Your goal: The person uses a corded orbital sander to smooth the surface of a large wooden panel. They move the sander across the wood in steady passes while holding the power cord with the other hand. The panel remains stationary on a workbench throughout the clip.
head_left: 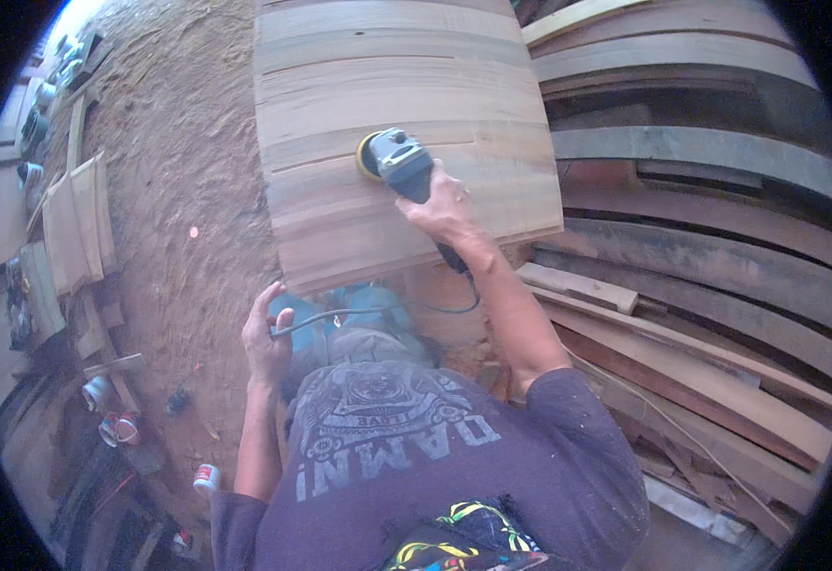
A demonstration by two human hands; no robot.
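My right hand (443,205) is wrapped round the dark body of an angle grinder (403,164) with a grey metal head. Its yellow-edged disc (369,157) is over the middle of a wide wooden panel (406,95) made of joined boards; whether it presses on the wood I cannot tell. From the tool's rear end a dark green power cord (364,310) loops down and across to my left hand (268,338). That hand is at the panel's near left corner, its thumb and fingers closed on the cord. The cord beyond it is hidden.
Stacked planks (702,152) rise close along the right side, with more boards (683,352) at the lower right. Sawdust covers the ground (173,181) to the left. Boards (78,224) lean at the far left, and a small white-and-red container (207,478) stands near my left elbow.
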